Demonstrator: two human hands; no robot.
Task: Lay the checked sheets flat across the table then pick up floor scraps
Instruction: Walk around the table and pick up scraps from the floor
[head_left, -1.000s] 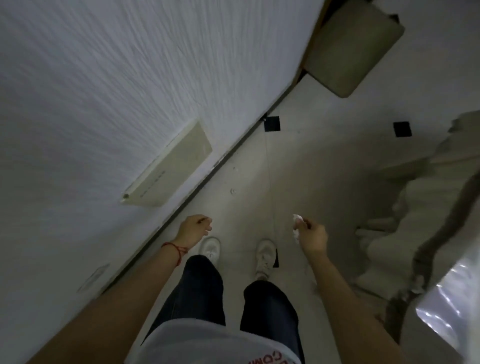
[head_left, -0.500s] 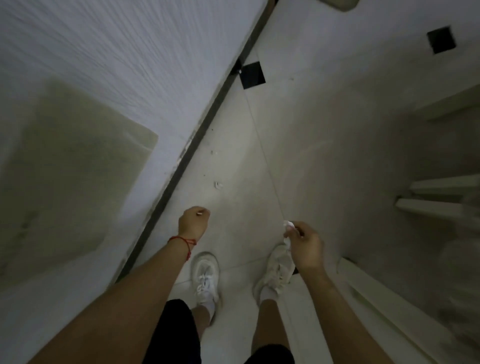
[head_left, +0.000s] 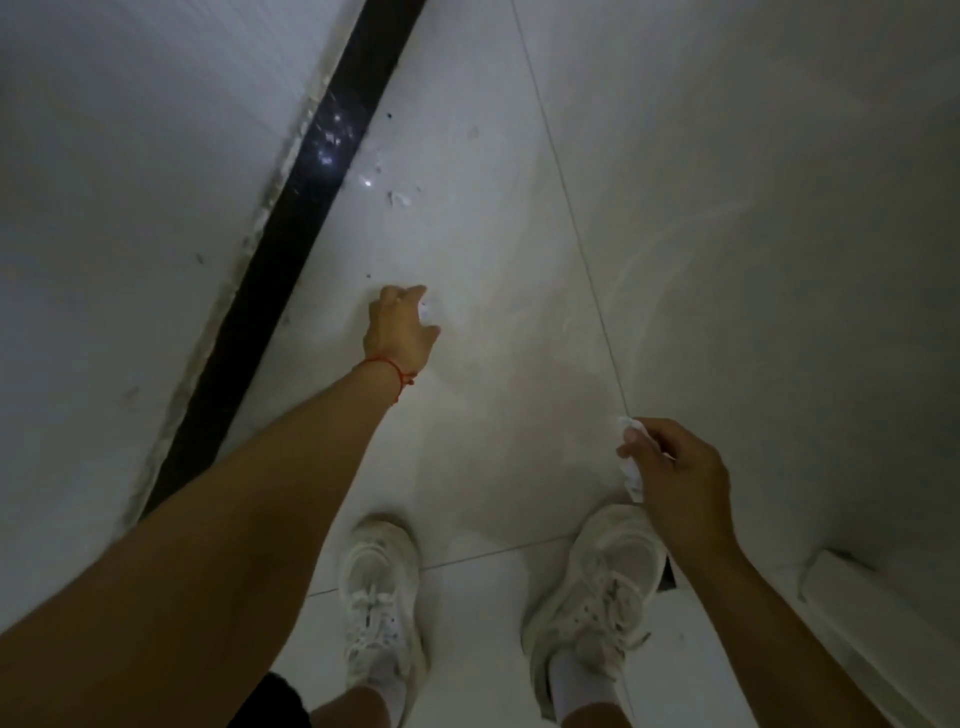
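My left hand (head_left: 399, 327) reaches down to the pale tiled floor (head_left: 519, 291), fingers curled round a small white scrap (head_left: 425, 312) at its fingertips. My right hand (head_left: 675, 478) hangs lower right and holds a bunch of white scraps (head_left: 632, 457) between thumb and fingers. More small white scraps lie on the floor ahead, one scrap (head_left: 400, 198) near the black skirting. No checked sheets are in view.
A white wall (head_left: 130, 208) with a black skirting strip (head_left: 291, 218) runs diagonally on the left. My two white shoes (head_left: 382, 597) stand at the bottom. A white board (head_left: 852, 587) lies at the lower right edge.
I have bent lower toward the floor. My left hand has stretched forward and down onto a scrap. My right hand keeps its bunch of scraps.
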